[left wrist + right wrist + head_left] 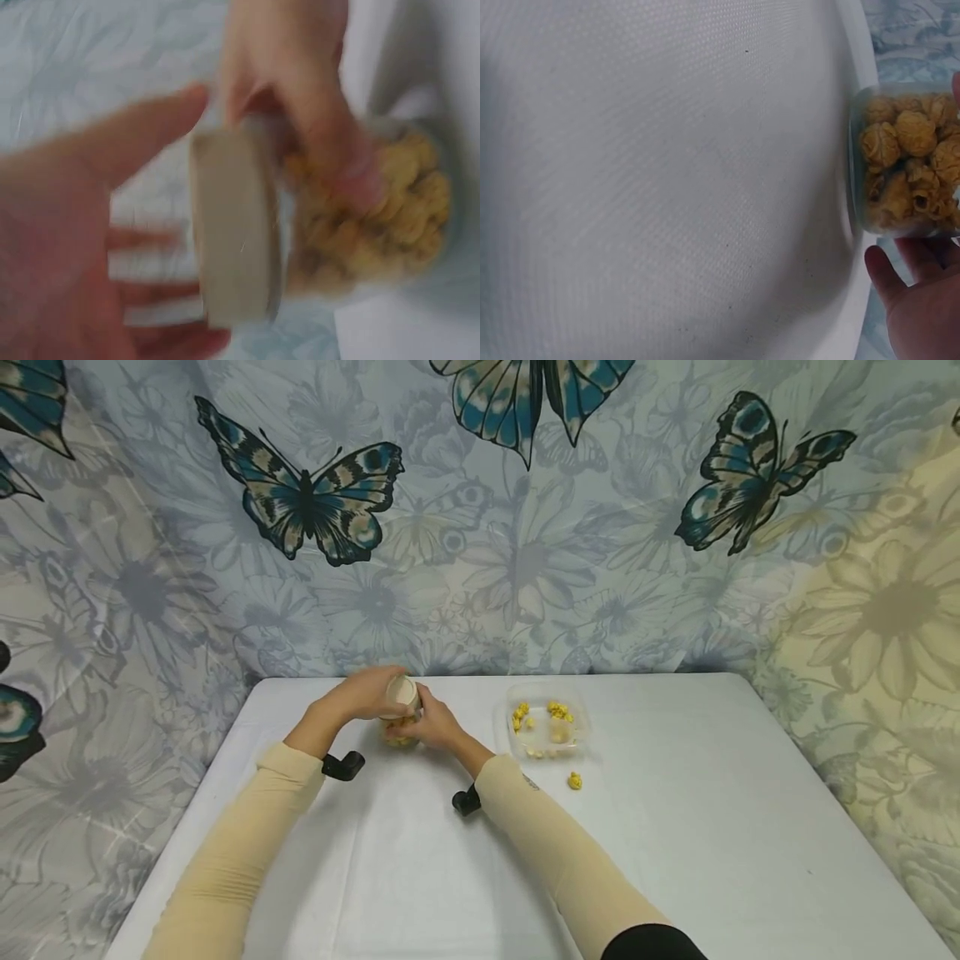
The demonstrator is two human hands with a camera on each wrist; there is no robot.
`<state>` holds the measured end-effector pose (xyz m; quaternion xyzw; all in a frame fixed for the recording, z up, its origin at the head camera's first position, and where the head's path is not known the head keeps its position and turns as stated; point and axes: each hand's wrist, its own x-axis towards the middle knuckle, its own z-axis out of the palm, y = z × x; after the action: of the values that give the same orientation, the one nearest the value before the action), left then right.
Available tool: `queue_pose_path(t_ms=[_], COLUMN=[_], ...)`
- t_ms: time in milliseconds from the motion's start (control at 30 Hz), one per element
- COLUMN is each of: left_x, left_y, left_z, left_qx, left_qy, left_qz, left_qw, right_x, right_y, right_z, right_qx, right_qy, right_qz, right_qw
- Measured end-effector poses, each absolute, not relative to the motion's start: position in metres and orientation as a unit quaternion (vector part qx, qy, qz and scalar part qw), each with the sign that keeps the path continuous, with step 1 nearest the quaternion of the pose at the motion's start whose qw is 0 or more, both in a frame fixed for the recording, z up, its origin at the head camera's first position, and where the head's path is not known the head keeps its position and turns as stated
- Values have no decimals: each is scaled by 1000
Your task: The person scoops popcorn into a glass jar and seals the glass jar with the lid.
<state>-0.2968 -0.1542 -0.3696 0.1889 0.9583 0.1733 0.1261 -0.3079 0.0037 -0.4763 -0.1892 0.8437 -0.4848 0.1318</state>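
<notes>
My right hand (438,727) grips a clear jar (397,202) of yellow popcorn around its upper part; thumb and fingers wrap its sides. A pale cream lid (236,229) sits at the jar's mouth, facing my left palm. Spread around the lid's rim, my left hand (90,202) has its thumb apart from the lid and its fingers past the lower edge, blurred. In the head view the left hand (367,693) arches over the lid (402,693). The right wrist view shows the jar's base (907,161) close over the white table, with part of the right hand (930,311) below.
A clear plastic container (536,747) with several popcorn pieces stands right of my hands. One loose popcorn piece (575,781) lies in front of it on the white table (675,827). Behind the table's back edge hangs a butterfly-patterned cloth (525,568).
</notes>
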Motion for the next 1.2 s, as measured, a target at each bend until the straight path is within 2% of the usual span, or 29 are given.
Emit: queue_pose_path(t_ms=[100, 200, 400, 467, 667, 767, 867, 1067, 1133, 1200], left_x=[-292, -292, -300, -301, -283, -280, -286, -296, -293, -288], left_y=[-148, -151, -168, -168, -147, -144, -153, -171, -169, -162], left_z=[-375, -383, -388, -389, -392, -397, -402, -402, -402, -402], left_qx=[152, 158, 245, 251, 100, 71, 107, 181, 170, 142], left_qy=[975, 972, 926, 920, 977, 982, 969, 920, 925, 946], left_qz=[137, 157, 260, 275, 182, 176, 221, 333, 327, 287], left_qw=[91, 75, 121, 122, 39, 8, 19, 103, 92, 53], right_x=[-307, -307, -306, -306, -307, -308, -308, -310, -311, -311], right_y=[5, 5, 6, 5, 4, 3, 4, 5, 5, 6], right_z=[-480, -482, -480, -479, -482, -484, -481, -473, -472, -472], right_qx=[-188, -187, -195, -198, -199, -201, -197, -205, -207, -207], right_qy=[844, 844, 849, 851, 848, 852, 859, 864, 865, 868], right_qz=[-485, -487, -473, -469, -473, -468, -457, -445, -441, -435], right_qw=[128, 129, 132, 130, 130, 126, 119, 115, 118, 120])
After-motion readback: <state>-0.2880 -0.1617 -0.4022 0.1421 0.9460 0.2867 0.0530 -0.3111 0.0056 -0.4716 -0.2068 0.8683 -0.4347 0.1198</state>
